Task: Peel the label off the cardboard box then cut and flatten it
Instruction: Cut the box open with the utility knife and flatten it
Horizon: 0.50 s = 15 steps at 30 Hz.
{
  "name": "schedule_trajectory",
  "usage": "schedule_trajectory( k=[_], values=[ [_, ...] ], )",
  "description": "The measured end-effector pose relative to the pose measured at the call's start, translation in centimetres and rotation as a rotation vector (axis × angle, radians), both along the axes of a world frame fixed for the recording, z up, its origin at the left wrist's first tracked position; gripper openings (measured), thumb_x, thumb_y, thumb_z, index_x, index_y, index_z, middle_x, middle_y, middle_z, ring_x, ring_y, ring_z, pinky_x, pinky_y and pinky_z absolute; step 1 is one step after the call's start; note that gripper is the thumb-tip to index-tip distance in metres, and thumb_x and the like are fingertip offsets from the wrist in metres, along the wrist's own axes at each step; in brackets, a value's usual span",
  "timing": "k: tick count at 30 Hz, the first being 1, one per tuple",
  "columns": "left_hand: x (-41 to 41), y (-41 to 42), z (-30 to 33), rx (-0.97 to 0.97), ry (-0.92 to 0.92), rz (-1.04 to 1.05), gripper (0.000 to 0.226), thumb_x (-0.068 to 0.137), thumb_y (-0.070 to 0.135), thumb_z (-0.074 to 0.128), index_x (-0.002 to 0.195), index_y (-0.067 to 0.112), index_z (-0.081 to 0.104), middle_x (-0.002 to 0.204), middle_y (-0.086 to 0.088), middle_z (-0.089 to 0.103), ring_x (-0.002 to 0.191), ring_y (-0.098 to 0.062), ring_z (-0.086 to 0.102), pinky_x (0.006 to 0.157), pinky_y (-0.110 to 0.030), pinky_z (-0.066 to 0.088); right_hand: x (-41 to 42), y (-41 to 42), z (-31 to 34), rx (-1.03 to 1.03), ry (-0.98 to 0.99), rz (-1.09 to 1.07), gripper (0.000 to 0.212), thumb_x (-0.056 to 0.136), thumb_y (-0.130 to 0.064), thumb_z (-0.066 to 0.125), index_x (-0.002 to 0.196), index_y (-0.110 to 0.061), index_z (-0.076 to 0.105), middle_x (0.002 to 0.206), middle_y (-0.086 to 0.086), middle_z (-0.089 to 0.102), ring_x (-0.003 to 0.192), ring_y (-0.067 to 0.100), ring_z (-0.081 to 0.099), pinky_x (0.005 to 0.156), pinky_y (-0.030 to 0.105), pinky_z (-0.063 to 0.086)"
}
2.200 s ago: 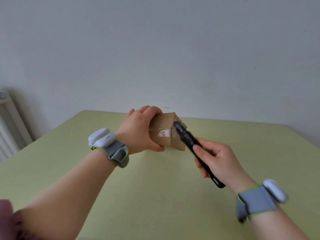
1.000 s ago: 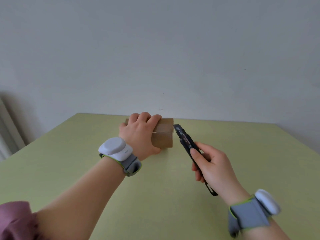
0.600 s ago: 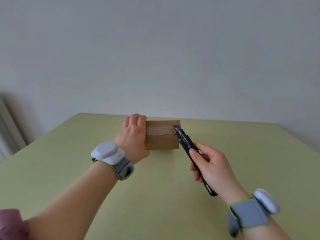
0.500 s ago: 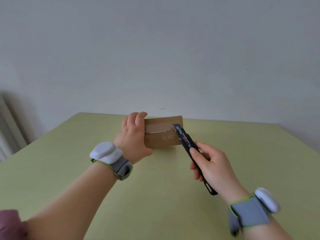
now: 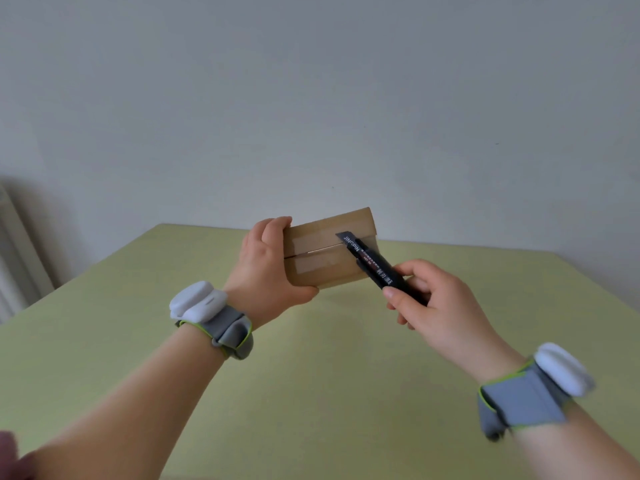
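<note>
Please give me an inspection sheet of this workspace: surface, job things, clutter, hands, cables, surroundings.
Surface: pale green table, bare around the arms.
Job's things: cardboard box held tilted, taped face toward the camera, centre seam visible; no label seen on that face. Black utility knife with its tip at the seam.
Clutter: nothing seen.
Hands: left hand grips the box's left end; right hand holds the knife handle. Both wrists carry grey bands with white units.
Cables: nothing seen.
Surroundings: plain grey wall; a white radiator at the left edge.
</note>
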<state>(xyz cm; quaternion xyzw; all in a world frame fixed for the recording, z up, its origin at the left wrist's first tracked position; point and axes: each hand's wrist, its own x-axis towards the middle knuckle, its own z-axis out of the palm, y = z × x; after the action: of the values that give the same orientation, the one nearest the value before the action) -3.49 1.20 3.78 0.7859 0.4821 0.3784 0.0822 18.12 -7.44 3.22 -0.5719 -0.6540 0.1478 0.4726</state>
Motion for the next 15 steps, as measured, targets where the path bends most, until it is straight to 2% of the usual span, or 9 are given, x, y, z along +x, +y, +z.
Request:
schedule_trajectory(
  k=[2, 5, 8, 12, 15],
  values=[
    [0.0, -0.2, 0.1, 0.03, -0.041, -0.016, 0.101, 0.057, 0.035, 0.082, 0.141, 0.019, 0.027, 0.131, 0.003, 0.039, 0.121, -0.015, 0.037, 0.101, -0.025, 0.033, 0.2, 0.1, 0.4, 0.029, -0.1, -0.029, 0.014, 0.08, -0.021, 0.067, 0.086, -0.031, 0.059, 0.065, 0.001, 0.066, 0.062, 0.027, 0.06, 0.063, 0.039, 0.05],
    [0.1, -0.5, 0.3, 0.071, -0.114, -0.054, 0.104, 0.052, 0.047, 0.075, 0.14, 0.022, 0.027, 0.124, 0.012, 0.042, 0.119, -0.011, 0.039, 0.097, -0.022, 0.032, 0.1, 0.2, 0.9, 0.068, -0.211, -0.074, 0.018, 0.079, -0.025, 0.069, 0.093, -0.034, 0.064, 0.07, -0.008, 0.066, 0.066, 0.02, 0.06, 0.065, 0.034, 0.05],
    [0.0, -0.6, 0.2, 0.083, -0.148, -0.101, 0.105, 0.048, 0.055, 0.066, 0.14, 0.02, 0.028, 0.131, 0.007, 0.041, 0.117, -0.009, 0.041, 0.098, -0.021, 0.034, -0.2, 0.4, 0.9, 0.127, -0.35, -0.086, 0.022, 0.079, -0.028, 0.068, 0.1, -0.033, 0.066, 0.079, -0.01, 0.067, 0.073, 0.017, 0.06, 0.068, 0.035, 0.05],
    [-0.3, -0.3, -0.3, 0.039, -0.162, -0.163, 0.107, 0.048, 0.05, 0.073, 0.141, 0.026, 0.026, 0.132, 0.009, 0.043, 0.119, -0.009, 0.044, 0.105, -0.03, 0.038, -0.8, 0.8, 1.6, 0.305, -0.537, -0.115, 0.023, 0.078, -0.033, 0.061, 0.1, -0.031, 0.067, 0.064, -0.008, 0.056, 0.061, 0.021, 0.053, 0.057, 0.03, 0.041],
    [-0.4, -0.4, -0.4, 0.034, -0.167, -0.194, 0.105, 0.047, 0.051, 0.071, 0.14, 0.027, 0.026, 0.128, 0.012, 0.046, 0.118, -0.007, 0.045, 0.103, -0.028, 0.04, -1.1, 1.3, 2.6, 0.398, -0.675, -0.157, 0.019, 0.077, -0.031, 0.061, 0.095, -0.028, 0.068, 0.062, -0.006, 0.059, 0.061, 0.023, 0.056, 0.062, 0.034, 0.042]
  ],
)
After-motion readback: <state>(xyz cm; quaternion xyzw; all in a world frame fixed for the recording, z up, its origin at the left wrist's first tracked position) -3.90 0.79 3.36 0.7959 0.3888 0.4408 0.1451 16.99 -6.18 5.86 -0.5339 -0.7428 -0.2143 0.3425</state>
